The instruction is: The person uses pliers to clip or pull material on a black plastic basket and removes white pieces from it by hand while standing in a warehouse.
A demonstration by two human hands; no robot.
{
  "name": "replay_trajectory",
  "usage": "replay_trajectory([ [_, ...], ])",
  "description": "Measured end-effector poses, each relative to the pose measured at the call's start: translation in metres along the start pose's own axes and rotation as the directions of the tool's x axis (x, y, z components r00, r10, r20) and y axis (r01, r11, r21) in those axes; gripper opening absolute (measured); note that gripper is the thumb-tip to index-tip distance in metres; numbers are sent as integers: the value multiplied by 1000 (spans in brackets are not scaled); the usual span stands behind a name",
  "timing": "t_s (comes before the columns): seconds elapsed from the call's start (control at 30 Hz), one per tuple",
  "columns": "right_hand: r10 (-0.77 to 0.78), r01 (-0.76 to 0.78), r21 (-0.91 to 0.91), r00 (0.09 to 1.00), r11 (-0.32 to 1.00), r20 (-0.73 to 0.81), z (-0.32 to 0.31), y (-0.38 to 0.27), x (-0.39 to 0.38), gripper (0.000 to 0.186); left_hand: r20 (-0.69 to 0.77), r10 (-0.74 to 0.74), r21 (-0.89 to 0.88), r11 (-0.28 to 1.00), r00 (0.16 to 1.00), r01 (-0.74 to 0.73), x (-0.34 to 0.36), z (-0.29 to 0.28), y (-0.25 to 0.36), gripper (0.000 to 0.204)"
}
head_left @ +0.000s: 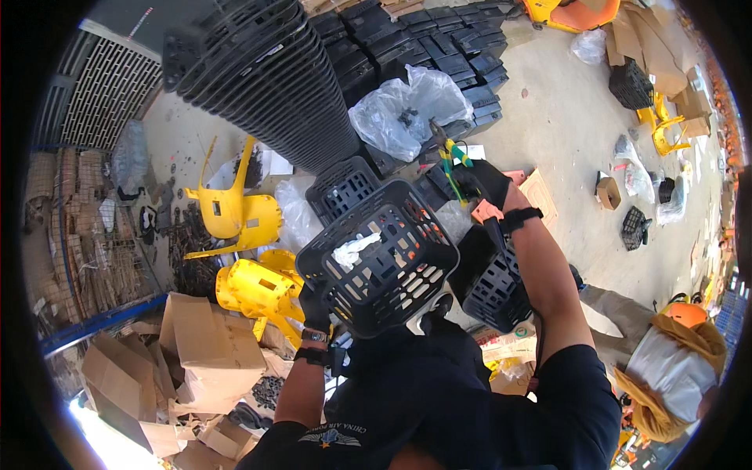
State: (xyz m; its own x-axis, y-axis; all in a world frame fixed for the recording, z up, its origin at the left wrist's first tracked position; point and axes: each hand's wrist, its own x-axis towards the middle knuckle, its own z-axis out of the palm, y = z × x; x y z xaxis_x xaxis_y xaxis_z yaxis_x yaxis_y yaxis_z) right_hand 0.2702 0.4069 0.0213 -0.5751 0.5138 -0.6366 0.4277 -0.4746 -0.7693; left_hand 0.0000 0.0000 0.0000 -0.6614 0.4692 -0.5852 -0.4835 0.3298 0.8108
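Observation:
A black plastic basket (407, 307) with slotted walls is tilted in front of my body, its open top facing up. In it lies a crumpled white scrap (355, 249). My left hand (315, 307), in a black glove, is closed on the basket's near left rim; its fingers are partly hidden. Beyond the basket's right side, my gloved right hand (487, 182) grips pliers with green and yellow handles (450, 168), jaws pointing away from me. Just past those jaws rests a clear plastic bag (392, 117) with small dark pieces inside.
A tall stack of black baskets (258, 78) leans at the far left, beside piled black parts (439, 47). Yellow plastic shells (262, 288) and cardboard boxes (207, 345) crowd the left. Another black basket (501, 291) stands under my right forearm. A person (674, 368) is at the right.

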Motion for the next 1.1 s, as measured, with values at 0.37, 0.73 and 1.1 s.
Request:
replay_trajectory([
  [0.37,33,-94,460,990,883,140,12,-58,78,35,217,153,330,918,964,-220,129,12,84,13],
  [0.73,11,-74,541,993,838,120,134,-68,-63,58,448,62,46,995,892,-93,149,87,160,29],
  [1.1,6,-45,491,997,870,81,102,-104,-73,56,582,180,175,925,793,-338,133,139,190,19],
])
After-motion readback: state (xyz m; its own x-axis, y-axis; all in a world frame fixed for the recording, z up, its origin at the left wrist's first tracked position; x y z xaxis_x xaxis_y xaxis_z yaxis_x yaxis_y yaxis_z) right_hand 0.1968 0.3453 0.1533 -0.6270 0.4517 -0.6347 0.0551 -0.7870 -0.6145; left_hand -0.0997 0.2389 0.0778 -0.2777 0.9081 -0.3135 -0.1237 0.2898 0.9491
